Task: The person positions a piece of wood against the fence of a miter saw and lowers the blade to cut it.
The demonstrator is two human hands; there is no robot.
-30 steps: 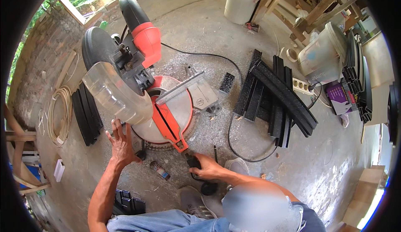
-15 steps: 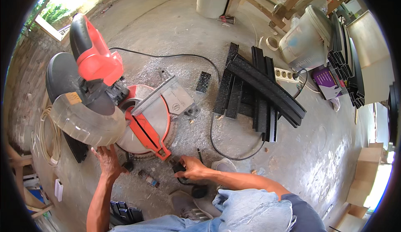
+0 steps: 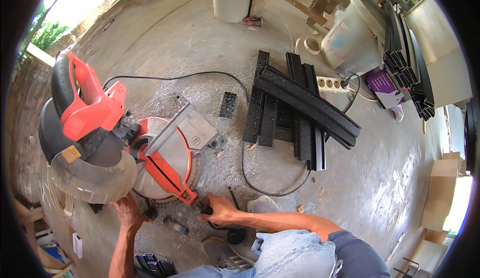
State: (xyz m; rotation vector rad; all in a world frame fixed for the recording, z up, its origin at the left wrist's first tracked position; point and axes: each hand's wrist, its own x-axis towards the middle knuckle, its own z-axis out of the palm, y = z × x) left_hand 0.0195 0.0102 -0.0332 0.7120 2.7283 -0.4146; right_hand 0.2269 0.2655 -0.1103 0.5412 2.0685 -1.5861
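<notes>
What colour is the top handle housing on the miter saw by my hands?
Red-orange with a black grip, on the miter saw's handle housing; clearest in the head view.

The miter saw has a glossy red plastic handle and a matt grey metal table. Right of the saw lie matt black profiles on the rough, dusty concrete floor.

Bare forearms, dk blue sleeve, faded jeans, grey shoes.

A red and black saw with a silver table; black strips on a grey floor; a white power strip.
</notes>
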